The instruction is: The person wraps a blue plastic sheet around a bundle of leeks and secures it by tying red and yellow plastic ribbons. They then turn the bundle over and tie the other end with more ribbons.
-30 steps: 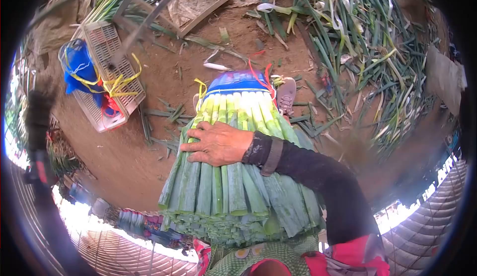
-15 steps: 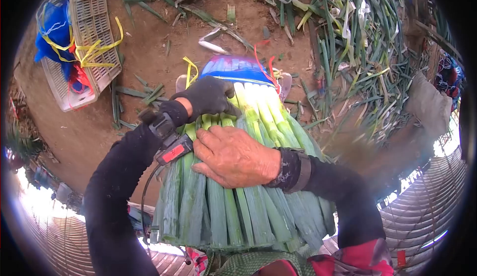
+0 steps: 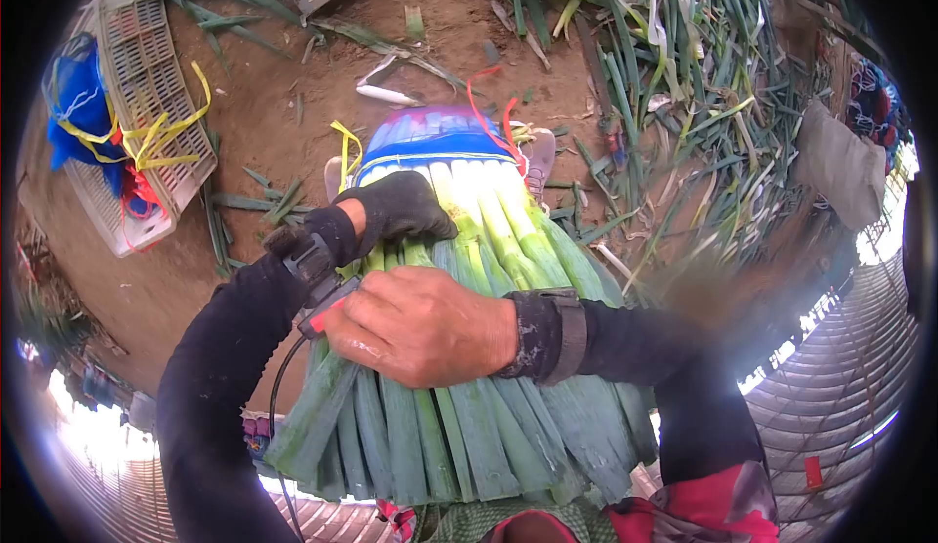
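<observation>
L hand (blk glove) bent over pale stalks, upper L edge of green onion bundle; R hand bare, just below, fingers curled by L wrist box. Tips mostly hidden, can't tell if either's truly grasping. Bundle lies under both hands, leaf ends twd torso, white ends in blue wrap. Slatted plastic crate tilted on dirt floor, blue mesh bag along its L edge, yellow tie + red tie nr bottom edge.

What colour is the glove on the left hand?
The glove is black; head view shows it.
</observation>
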`<state>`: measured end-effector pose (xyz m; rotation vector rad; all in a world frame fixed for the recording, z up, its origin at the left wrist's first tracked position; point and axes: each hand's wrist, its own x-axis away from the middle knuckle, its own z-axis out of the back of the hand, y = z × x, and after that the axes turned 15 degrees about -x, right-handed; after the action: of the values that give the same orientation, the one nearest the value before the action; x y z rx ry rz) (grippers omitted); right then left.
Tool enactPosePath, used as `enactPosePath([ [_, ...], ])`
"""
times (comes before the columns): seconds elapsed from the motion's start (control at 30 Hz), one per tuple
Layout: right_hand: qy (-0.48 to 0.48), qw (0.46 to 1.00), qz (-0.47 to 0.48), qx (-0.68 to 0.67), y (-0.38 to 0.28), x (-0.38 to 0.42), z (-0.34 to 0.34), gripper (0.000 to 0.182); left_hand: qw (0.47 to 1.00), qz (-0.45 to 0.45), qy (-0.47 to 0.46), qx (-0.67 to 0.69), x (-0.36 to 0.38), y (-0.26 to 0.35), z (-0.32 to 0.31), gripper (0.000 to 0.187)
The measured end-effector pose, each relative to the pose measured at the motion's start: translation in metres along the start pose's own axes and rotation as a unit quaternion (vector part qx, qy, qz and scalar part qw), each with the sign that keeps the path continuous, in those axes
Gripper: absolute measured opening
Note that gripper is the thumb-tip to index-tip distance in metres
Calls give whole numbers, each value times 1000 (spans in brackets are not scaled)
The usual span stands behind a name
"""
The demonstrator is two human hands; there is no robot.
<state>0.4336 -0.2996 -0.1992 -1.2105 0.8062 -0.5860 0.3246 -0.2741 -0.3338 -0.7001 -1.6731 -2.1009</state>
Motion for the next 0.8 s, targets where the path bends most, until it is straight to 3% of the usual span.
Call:
enactPosePath([
  [0.1, -13, 1000, -24, -4, 2, -2, 9, 23, 957, 166, -98, 215, 16, 18, 25, 31],
  [0.13, 29, 999, -27, 6, 5, -2, 9, 24, 996, 63, -13, 68, 11, -1, -6, 27],
  [0.17, 71, 997, -31, 17, 9, -3, 10, 25, 945, -28, 196, 259, 17, -23, -44, 26],
  [0.23, 130, 991, 14, 32, 11, -7, 12, 27, 940, 248, 203, 119, 19, 61, 40, 35],
  [0.3, 164, 980, 105, 36, 5, -19, 18, 28, 932, -18, 360, 37, 8, 61, 40, 39],
  [0.43, 141, 986, 87, -1, -25, -34, 33, 33, 956, -164, 244, 10, -11, 99, 28, 42],
  [0.57, 43, 989, -76, -121, -7, -13, 77, 21, 948, -215, 234, -35, -4, 124, -1, 43],
  [0.63, 31, 970, -220, -102, 41, 12, 128, 23, 950, -216, 218, -57, -1, 129, -2, 43],
  [0.67, -37, 959, -279, -26, 64, 30, 155, 25, 958, -206, 182, -87, 2, 132, 3, 46],
  [0.7, -139, 911, -386, 43, 82, 52, 165, 25, 957, -210, 183, -86, 2, 133, 2, 45],
  [0.73, -208, 873, -441, 21, 106, 82, 166, 27, 956, -213, 184, -86, 2, 131, 2, 45],
  [0.8, -167, 864, -466, -90, 130, 137, 143, 26, 954, -213, 196, -83, 2, 131, 1, 46],
])
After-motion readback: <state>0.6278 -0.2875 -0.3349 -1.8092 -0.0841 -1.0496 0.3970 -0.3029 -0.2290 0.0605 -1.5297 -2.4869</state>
